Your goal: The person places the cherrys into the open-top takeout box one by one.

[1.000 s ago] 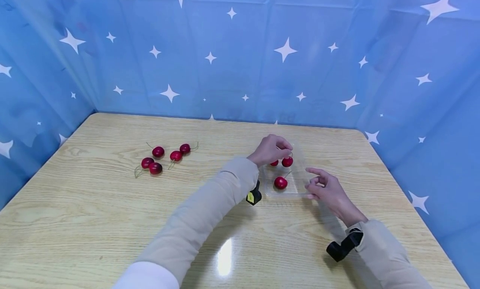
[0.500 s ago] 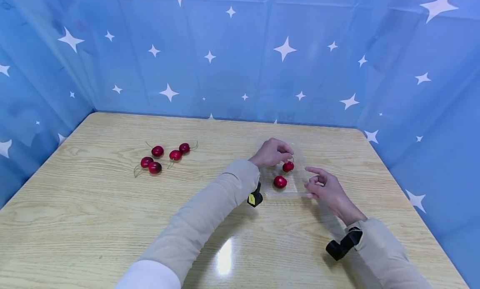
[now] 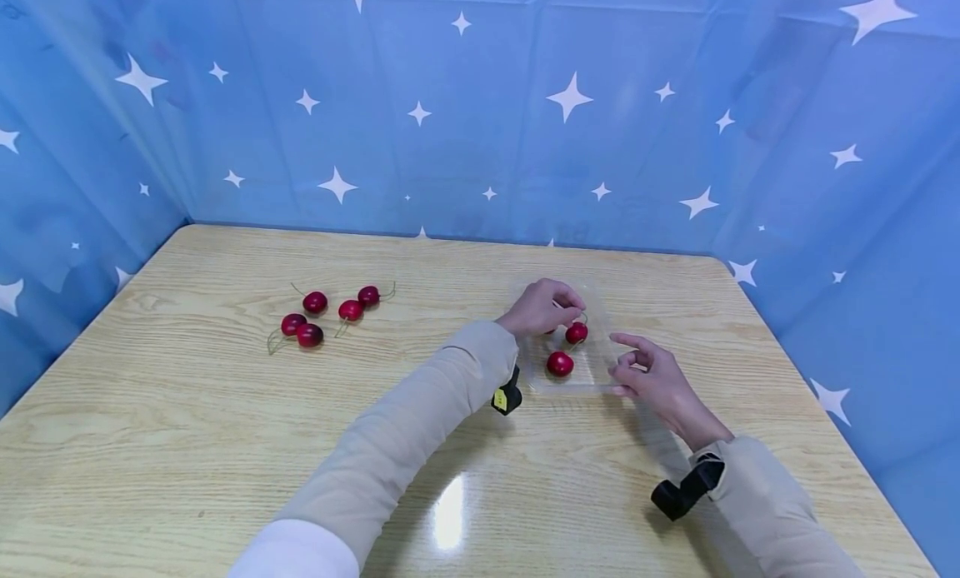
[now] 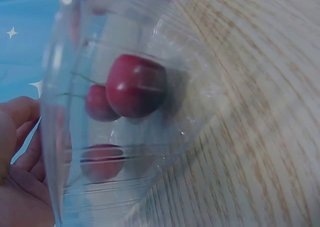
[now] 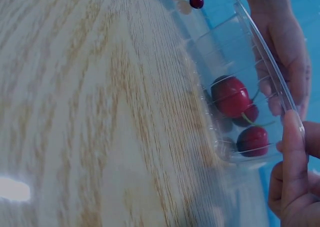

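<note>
Nearest, the right grip (image 3: 654, 384) is at the near right corner of a clear container (image 3: 570, 390). Its thumb and bent fingers appear clamped on the rim there, as the right wrist view bears out. The container lies just left of this grip on the wooden surface (image 3: 187, 411), its long axis running away from the person.

Within it, to the left of the right grip's fingertips, rests the near cherry (image 3: 559, 364), its stem tilted toward the middle cherry (image 3: 577, 333). That one sits a little farther off, just below and on the near side of the left grip (image 3: 542, 307). This is the relation that matters most: the middle cherry lies right under the left grip's fingertips, its thin stem rising toward them, so the left grip is the nearer of the two. Thumb and forefinger look drawn together, but I cannot tell whether the stem is between them or just beside them. A third cherry (image 4: 102, 162), largely hidden under the left grip from above, shows through the plastic in the left wrist view.

Well apart to the left of the left grip, five loose cherries (image 3: 310, 336) lie on the surface with their stems on. Beyond both grips hangs a blue curtain (image 3: 450, 145) with white stars.
</note>
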The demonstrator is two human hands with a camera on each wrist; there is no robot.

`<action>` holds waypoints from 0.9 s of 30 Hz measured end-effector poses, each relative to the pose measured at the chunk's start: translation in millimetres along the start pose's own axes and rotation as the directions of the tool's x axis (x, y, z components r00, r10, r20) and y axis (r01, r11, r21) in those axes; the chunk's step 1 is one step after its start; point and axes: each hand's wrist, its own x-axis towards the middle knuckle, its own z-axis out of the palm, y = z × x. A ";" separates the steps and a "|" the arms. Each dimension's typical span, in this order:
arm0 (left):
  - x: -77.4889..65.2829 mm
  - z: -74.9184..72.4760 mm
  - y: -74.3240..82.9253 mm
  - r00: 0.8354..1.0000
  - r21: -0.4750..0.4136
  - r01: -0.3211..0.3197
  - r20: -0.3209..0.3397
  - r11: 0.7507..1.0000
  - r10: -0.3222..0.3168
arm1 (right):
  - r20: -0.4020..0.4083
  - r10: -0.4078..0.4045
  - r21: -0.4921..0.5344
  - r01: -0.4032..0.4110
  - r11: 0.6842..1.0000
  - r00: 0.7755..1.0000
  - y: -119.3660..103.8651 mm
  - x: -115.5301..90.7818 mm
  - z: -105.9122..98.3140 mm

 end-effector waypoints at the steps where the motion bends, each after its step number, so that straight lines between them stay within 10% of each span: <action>1: -0.1 -0.2 0.2 1.000 0.003 -0.003 -0.001 1.000 0.003 | 0.002 0.000 0.001 0.000 1.000 1.000 -0.1 -0.1 0.0; 27: -9.4 -11.6 -12.4 0.979 0.046 -0.129 -0.150 0.991 0.134 | 0.018 -0.020 0.011 0.019 1.000 1.000 1.9 -1.3 -1.2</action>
